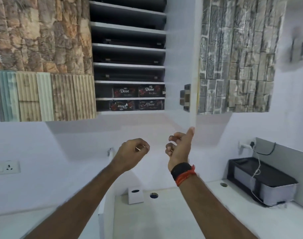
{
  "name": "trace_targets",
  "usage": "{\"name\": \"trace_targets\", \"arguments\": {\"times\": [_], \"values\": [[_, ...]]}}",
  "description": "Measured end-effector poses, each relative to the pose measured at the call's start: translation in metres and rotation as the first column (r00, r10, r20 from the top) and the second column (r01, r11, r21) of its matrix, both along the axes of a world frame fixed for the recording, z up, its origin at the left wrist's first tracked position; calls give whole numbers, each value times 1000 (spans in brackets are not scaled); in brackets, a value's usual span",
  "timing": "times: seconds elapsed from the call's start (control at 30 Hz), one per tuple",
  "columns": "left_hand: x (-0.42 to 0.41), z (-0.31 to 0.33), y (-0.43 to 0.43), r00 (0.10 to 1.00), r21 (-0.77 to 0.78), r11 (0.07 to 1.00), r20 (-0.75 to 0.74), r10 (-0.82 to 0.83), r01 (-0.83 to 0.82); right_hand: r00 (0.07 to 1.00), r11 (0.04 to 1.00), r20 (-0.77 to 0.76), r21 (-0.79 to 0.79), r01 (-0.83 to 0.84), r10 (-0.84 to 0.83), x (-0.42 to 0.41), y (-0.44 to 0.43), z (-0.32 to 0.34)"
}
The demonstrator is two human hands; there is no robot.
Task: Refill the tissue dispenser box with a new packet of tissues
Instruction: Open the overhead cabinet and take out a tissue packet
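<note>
A wall cabinet stands open above the desk, its door (193, 66) swung out to the right. Several dark Dove tissue packets (124, 91) lie on its two lowest shelves. A white tissue dispenser box (135, 196) sits on the desk below, near the back wall. My right hand (179, 145) is raised, its index fingertip touching the door's bottom corner, the other fingers curled. My left hand (132, 150) hovers below the cabinet, fingers loosely curled with nothing in them.
A black and grey printer (262, 180) with a white cable stands at the desk's right end. Two round cable holes (153, 195) pierce the desk. A white partition (108, 183) divides the desk on the left. A wall socket (8, 167) is at far left.
</note>
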State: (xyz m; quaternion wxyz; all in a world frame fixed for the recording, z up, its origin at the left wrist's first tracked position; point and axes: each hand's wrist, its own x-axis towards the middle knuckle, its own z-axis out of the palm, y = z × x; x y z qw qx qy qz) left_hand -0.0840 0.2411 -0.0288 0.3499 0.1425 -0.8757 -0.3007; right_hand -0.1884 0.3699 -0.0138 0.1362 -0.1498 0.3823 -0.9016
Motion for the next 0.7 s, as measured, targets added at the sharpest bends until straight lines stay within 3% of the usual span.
{"name": "trace_targets", "arguments": {"times": [0.17,0.3,0.5,0.7], "values": [[-9,1,-12,1000,-11,1000,-10,15,-15,977,987,-214,161,23,12,-4,-24,-6],[-15,3,-49,998,33,998,-47,47,-45,889,963,-458,249,101,25,-18,-61,-4],[-38,4,-126,993,139,990,-112,47,-31,588,886,-806,318,338,65,-55,-135,8],[-67,11,-199,994,201,979,-106,41,-19,251,750,-959,262,608,131,-101,-212,41]]}}
